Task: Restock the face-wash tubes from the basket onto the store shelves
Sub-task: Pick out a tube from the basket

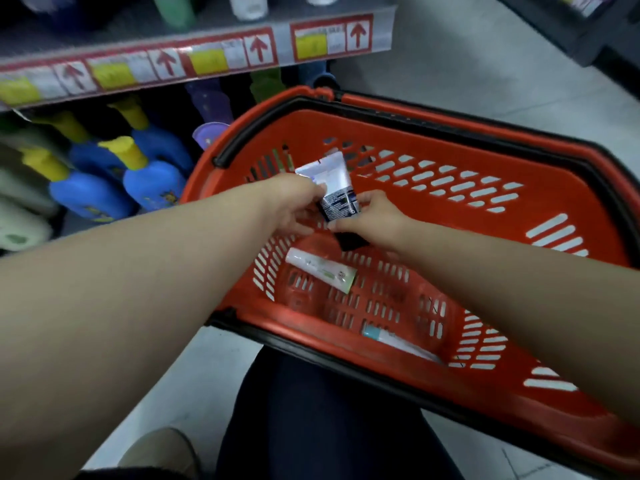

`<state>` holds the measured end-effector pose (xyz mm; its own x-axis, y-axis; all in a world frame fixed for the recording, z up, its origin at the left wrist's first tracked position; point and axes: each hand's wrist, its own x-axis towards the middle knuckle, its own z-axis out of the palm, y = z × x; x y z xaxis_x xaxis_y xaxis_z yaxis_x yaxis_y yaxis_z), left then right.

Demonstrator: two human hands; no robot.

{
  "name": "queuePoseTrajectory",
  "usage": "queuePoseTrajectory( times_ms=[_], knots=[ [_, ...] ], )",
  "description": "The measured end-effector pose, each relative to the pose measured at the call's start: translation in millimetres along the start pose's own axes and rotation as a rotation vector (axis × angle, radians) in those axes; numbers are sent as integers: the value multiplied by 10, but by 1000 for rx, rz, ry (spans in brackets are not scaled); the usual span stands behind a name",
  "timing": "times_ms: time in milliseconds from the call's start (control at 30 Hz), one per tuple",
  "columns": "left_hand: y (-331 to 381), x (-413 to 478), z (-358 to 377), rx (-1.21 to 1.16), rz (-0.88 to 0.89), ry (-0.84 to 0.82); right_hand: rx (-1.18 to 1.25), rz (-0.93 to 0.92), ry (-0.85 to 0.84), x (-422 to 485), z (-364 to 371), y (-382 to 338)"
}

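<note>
Forearms (pixel 138 289) extended over basket (pixel 433 124) — left hand (pixel 294 207), right hand (pixel 369 220) pinching one tube (pixel 335 183).

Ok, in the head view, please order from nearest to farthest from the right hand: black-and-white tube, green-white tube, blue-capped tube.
1. Black-and-white tube: gripped by the right hand.
2. Green-white tube: basket floor, lower left.
3. Blue-capped tube: at basket's near wall.

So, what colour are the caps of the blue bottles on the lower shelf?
Yellow caps on the blue bottles; the head view shows them clearly.
</note>
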<state>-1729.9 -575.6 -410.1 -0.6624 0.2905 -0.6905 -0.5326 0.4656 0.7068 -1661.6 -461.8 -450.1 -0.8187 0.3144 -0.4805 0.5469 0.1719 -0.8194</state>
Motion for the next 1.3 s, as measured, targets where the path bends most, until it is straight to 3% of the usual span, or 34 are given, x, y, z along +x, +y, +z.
queuePoseTrajectory(
  times_ms=[233,533,667,867,1000,1100,1300],
  knots=[
    [84,-299,-469,-195,160,35,187,-98,-72,-111,114,-578],
    [302,-811,-1020,-453,380,226,318,-264,-133,-432,563,-1370],
    [359,-1074,-1337,-448,466,243,373,-324,-163,-567,774,-1723],
    [490,-1430,-1751,-335,581,301,305,-407,-127,-673,1141,-2235],
    [550,-1544,-2120,-288,700,436,253,-509,-82,-659,1402,-2530],
    [569,-1551,-2405,-340,730,556,157,-615,2,-637,1610,-2741],
    [476,-1402,-2945,-329,843,636,21,-707,35,-523,2094,-3075]
  ],
)
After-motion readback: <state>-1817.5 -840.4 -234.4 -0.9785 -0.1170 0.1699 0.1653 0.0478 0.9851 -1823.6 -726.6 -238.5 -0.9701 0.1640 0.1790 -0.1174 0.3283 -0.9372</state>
